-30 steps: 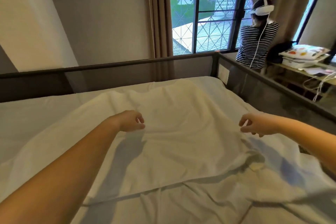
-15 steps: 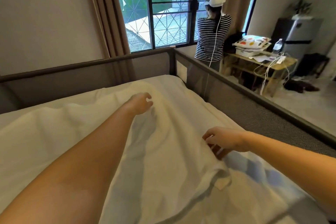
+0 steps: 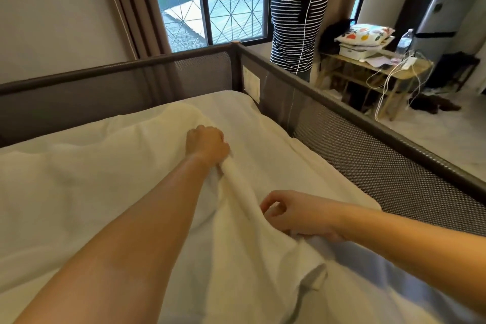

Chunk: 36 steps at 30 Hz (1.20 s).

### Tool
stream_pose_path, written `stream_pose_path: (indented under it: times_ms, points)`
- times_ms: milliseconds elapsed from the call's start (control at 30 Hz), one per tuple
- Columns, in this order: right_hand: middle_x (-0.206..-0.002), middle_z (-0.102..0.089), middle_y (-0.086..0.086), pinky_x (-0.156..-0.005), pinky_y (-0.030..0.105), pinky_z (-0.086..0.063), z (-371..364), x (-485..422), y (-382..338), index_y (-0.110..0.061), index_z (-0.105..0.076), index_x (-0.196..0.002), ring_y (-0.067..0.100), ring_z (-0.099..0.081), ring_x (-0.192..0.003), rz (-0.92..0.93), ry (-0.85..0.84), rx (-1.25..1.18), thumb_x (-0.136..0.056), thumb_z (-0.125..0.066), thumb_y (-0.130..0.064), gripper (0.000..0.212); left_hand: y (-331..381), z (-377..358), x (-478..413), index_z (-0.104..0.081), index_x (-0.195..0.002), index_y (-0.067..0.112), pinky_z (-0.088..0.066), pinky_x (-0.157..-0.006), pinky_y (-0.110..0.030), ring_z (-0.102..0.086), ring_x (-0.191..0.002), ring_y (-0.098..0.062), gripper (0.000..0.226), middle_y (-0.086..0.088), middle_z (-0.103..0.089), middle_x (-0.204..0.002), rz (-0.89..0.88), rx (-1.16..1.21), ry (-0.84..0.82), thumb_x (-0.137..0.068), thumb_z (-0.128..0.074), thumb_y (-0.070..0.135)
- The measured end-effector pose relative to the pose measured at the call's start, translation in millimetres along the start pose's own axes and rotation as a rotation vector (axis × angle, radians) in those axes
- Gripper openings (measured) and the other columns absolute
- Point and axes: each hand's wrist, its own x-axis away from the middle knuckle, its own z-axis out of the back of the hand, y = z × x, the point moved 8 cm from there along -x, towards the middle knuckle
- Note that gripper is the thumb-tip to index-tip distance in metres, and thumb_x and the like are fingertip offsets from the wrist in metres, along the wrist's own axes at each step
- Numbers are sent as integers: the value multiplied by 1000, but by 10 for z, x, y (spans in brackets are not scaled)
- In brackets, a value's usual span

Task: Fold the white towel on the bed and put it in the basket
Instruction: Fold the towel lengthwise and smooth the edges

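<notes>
1. Location: the white towel (image 3: 244,205) lies spread over the bed (image 3: 244,105). It is drawn up into a ridge running from 12 o'clock to 6 o'clock between the two hands. No basket is in view.
2. Left hand (image 3: 207,146): just above frame centre, with the fingers curled tight round the far end of the ridge.
3. Right hand (image 3: 299,216): at 4 o'clock from the left hand. The lower fingers curl into bunched cloth under the palm, and thumb and forefinger form a loose ring above it. It appears to grip the towel, though the contact is partly hidden.
4. Step in hand, as judged: the first fold, carrying one half of the towel over the other.
5. Lift both grips together so the ridge rises level, then carry it toward 9 o'clock, where most of the cloth lies.
6. Hold light tension between the hands so the fold line runs straight.
7. Confirm that each pinch takes the towel only. The sheet beneath is nearly the same colour and could come up with it.
8. Caution: the mesh rail (image 3: 368,150) stands close at 3 o'clock, so swing the right forearm clear of it.
</notes>
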Motion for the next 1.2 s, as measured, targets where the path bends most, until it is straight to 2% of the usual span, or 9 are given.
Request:
stream_pose_path:
  times_ms: [100, 200, 367, 433, 567, 700, 800, 967, 1200]
  points:
    - [-107, -77, -1, -66, 31, -56, -99, 68, -46, -31, -63, -122, 15, -70, -79, -54, -1, 182, -89, -76, -46, 39, -295, 67, 108, -76, -104, 26, -40, -97, -41, -58, -110, -29, 28, -1, -71, -103, 94, -9, 45, -93, -57, 44]
    - [-120, -77, 6, -82, 27, -55, -194, 145, -162, -22, -65, -129, 16, -70, -89, -22, 4, 260, -89, -79, -43, 47, -600, 174, 214, -72, -101, 27, -38, -98, -41, -61, -102, -28, 19, 0, -66, -90, 178, 26, 70, -90, -62, 39]
    - [-91, -73, -4, -78, 28, -60, -306, 206, -244, -19, -74, -104, 12, -69, -81, 10, -40, 99, -83, -88, -22, 25, -966, 204, 321, -69, -101, 24, -28, -113, -46, -64, -112, -30, 19, -3, -72, -110, 310, 5, -51, -92, -55, 33]
    - [-86, -72, -3, -79, 37, -62, -350, 211, -236, -22, -75, -97, 17, -72, -81, 14, -80, 70, -80, -90, -17, 23, -1040, 199, 348, -66, -102, 21, -26, -114, -46, -62, -115, -31, 28, -5, -71, -114, 368, 23, -75, -95, -50, 42]
    - [-88, -68, -5, -62, 25, -55, -417, 249, -260, -24, -69, -100, 12, -65, -75, 30, -132, 37, -82, -88, -15, 28, -1040, 134, 321, -68, -121, 18, -31, -110, -44, -53, -128, -32, 69, -9, -66, -128, 445, 25, -76, -89, -48, 77]
    - [-109, -77, 7, -78, 32, -61, -404, 269, -289, -20, -68, -116, 19, -74, -90, 64, -132, -16, -84, -87, -11, 39, -1022, 22, 255, -63, -129, 16, -35, -107, -42, -45, -134, -32, 87, -9, -60, -134, 500, 24, -71, -74, -64, 82]
    - [-116, -80, 3, -97, 42, -63, -364, 273, -315, -23, -71, -120, 23, -77, -107, 98, -125, 22, -81, -89, -16, 43, -984, -9, 215, -62, -124, 17, -36, -102, -42, -49, -128, -31, 80, -8, -64, -129, 528, 23, -44, -74, -67, 78]
    - [-111, -82, 0, -101, 45, -61, -273, 304, -358, -23, -79, -113, 21, -77, -106, 109, -134, 53, -86, -86, -36, 31, -989, -23, 139, -69, -116, 19, -36, -101, -41, -55, -121, -31, 36, -6, -68, -122, 493, -6, 42, -93, -59, 45]
    - [-103, -83, -1, -97, 43, -63, -17, 335, -377, -24, -79, -104, 20, -79, -100, 81, -41, 26, -88, -82, -37, 21, -1460, 132, 166, -65, -92, 11, -51, -92, -44, -65, -105, -42, 26, -20, -70, -114, 566, 578, 236, -102, -52, 31]
